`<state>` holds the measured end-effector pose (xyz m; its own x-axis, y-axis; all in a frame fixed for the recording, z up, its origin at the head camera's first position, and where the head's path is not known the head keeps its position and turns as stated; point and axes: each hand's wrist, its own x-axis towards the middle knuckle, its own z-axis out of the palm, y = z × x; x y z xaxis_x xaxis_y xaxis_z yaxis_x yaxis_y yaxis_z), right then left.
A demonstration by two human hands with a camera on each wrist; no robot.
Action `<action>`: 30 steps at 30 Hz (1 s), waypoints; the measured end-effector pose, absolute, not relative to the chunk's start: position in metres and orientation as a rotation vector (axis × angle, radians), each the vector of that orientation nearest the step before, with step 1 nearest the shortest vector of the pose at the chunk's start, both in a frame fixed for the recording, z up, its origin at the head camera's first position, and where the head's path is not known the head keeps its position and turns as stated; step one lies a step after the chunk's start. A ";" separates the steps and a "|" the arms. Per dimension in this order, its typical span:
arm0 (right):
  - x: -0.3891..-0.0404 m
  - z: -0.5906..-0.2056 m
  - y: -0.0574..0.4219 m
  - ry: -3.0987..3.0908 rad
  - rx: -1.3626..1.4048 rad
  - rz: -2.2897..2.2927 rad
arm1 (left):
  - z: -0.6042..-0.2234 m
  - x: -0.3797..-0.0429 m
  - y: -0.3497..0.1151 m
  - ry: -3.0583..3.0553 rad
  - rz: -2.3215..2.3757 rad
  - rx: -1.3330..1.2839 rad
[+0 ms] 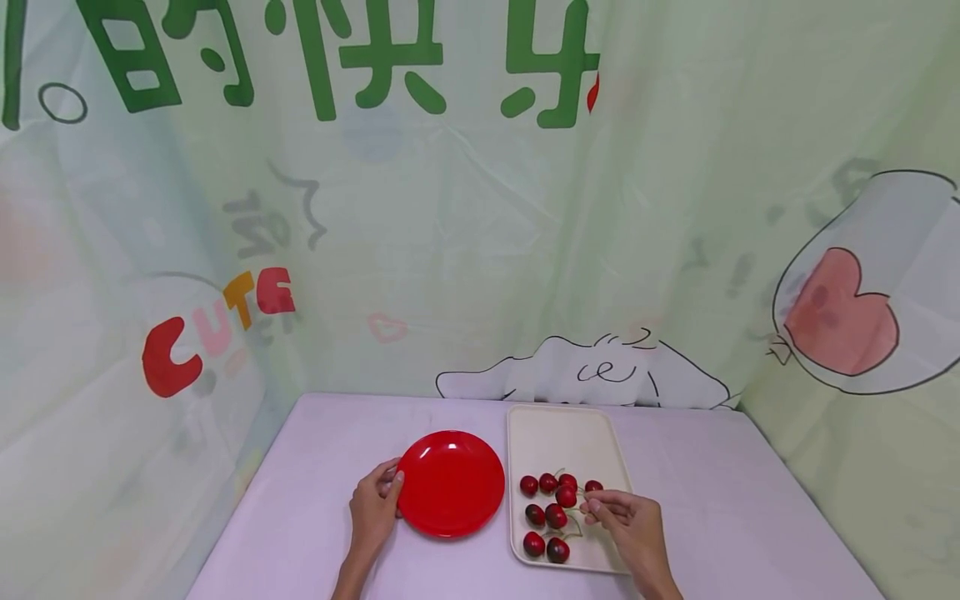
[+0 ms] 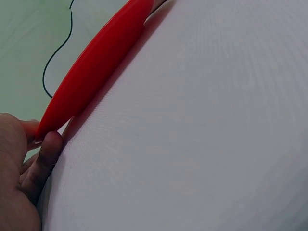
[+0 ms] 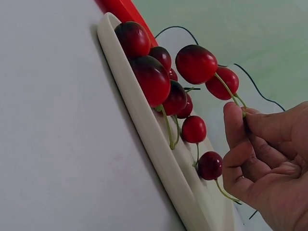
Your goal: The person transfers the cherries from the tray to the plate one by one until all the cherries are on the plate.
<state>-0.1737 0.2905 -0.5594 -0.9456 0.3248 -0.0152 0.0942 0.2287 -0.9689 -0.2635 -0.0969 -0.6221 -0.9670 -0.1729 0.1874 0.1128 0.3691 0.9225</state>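
Note:
At the left, my left hand (image 1: pixel 372 507) grips the edge of a round red plate (image 1: pixel 450 485), thumb on the rim. In the left wrist view the fingers hold the near edge of the plate (image 2: pixel 91 72) from below. My right hand (image 1: pixel 633 527) pinches the joined green stems of a pair of cherries (image 3: pixel 196 65) between thumb and fingertips. That pair hangs over the cream tray (image 1: pixel 566 433). Several more red cherries (image 1: pixel 534 544), some with dark patches and green stems, lie in the near part of the tray.
Plate and tray stand side by side on a table with a pale lilac cover (image 1: pixel 300 483). Behind and at both sides hangs a light green printed curtain (image 1: pixel 465 250) with lettering and drawings. The tray has a low raised rim.

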 end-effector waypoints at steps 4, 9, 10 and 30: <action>-0.174 -0.561 0.288 -2.304 -0.390 1.823 | -0.621 -0.262 -0.097 -2.386 -1.633 0.059; -0.173 -0.558 0.284 -2.313 -0.389 1.802 | -0.619 -0.261 -0.097 -2.390 -1.634 0.056; -0.173 -0.558 0.283 -2.309 -0.385 1.798 | -0.619 -0.261 -0.097 -2.389 -1.637 0.052; -0.188 -0.543 0.269 -2.258 -0.225 1.882 | -0.619 -0.261 -0.097 -2.380 -1.656 0.034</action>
<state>-0.1882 0.2689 -0.5428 -0.9698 0.2386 0.0506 -0.0069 0.1806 -0.9835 -0.2615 -0.0970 -0.6191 -0.9706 -0.1557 0.1836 0.1180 0.3569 0.9266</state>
